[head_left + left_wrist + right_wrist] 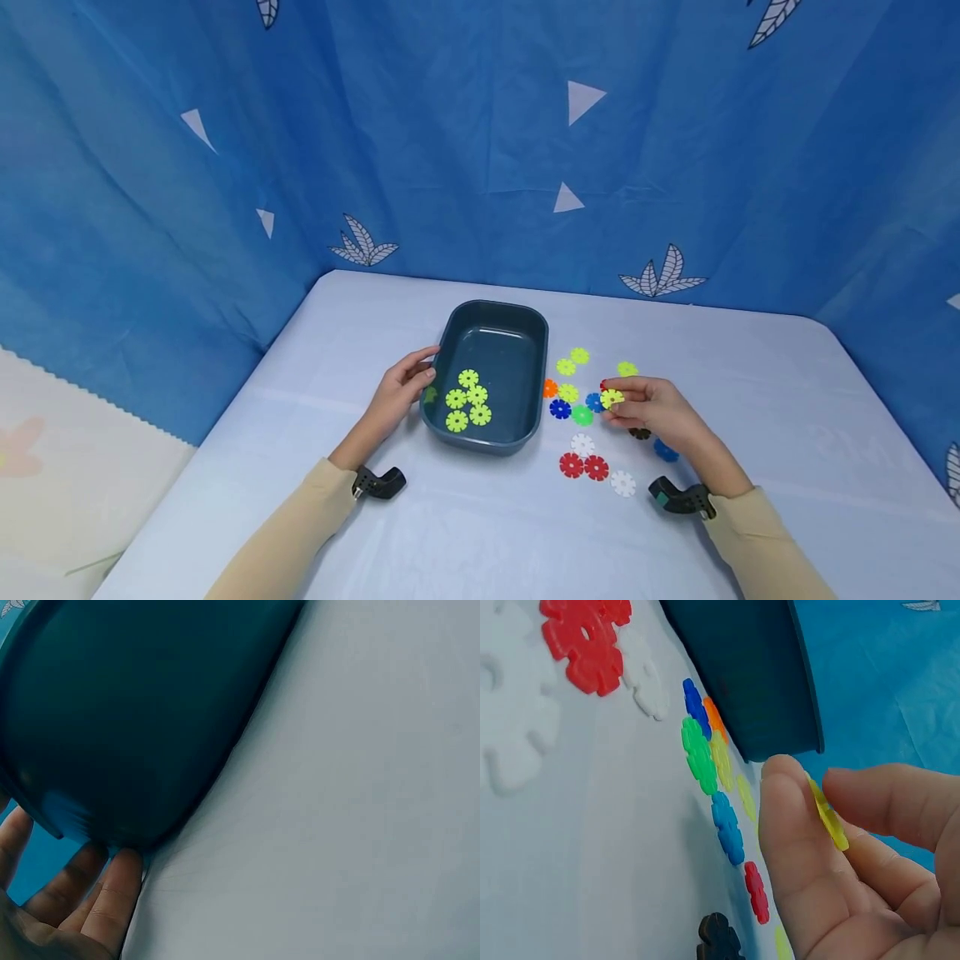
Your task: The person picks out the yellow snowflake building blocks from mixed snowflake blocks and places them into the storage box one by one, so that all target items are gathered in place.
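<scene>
A dark blue-grey plastic basin (491, 333) stands on the table, with several yellow-green notched discs (456, 399) lying inside. My left hand (397, 387) is at its left side, fingertips touching the outer wall and rim. In the left wrist view the fingers (112, 892) reach fairly straight to the basin's lower wall. Between thumb and fingers, my right hand (660, 410) pinches one yellow disc (827, 814) above the table. Below and beside that hand lie loose discs: a blue one (727, 828), a red one (756, 892) and a dark brown one (640, 433).
Right of the basin are more discs: yellow (580, 356), orange (551, 388), green (582, 415), red (572, 465) and white (623, 483). A white cloth covers the table (480, 533). Behind it hangs a blue patterned curtain (465, 150).
</scene>
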Demonstrator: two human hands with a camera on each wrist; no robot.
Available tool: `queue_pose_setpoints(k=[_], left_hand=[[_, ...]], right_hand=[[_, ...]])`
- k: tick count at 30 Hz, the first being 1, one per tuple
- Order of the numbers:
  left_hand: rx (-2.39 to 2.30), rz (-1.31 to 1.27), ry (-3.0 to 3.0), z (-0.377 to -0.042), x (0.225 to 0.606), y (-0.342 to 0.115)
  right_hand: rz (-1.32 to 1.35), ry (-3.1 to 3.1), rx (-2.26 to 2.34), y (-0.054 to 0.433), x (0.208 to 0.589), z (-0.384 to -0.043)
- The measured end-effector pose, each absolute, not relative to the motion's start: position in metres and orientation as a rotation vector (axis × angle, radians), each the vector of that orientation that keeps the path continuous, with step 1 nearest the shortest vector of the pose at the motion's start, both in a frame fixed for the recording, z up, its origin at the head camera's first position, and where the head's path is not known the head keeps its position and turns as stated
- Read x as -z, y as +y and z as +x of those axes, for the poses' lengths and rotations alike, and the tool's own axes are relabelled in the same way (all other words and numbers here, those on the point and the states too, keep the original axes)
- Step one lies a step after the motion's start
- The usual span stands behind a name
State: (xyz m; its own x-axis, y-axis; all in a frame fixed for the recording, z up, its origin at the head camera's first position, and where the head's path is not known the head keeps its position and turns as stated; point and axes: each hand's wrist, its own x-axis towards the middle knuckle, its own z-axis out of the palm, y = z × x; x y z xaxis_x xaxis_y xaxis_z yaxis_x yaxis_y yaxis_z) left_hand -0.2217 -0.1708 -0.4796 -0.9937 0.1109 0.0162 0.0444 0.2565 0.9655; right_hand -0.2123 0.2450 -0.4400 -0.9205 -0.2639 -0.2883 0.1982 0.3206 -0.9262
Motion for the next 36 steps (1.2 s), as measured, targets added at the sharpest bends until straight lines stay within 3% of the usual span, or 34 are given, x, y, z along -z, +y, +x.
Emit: queue_pose_setpoints(k=[36], left_hand=[[-1.868, 0.109, 2.452, -0.219, 0.473, -0.168]], right_hand=[[-0.072, 2.277, 1.577, 0.220, 0.412, -0.222]])
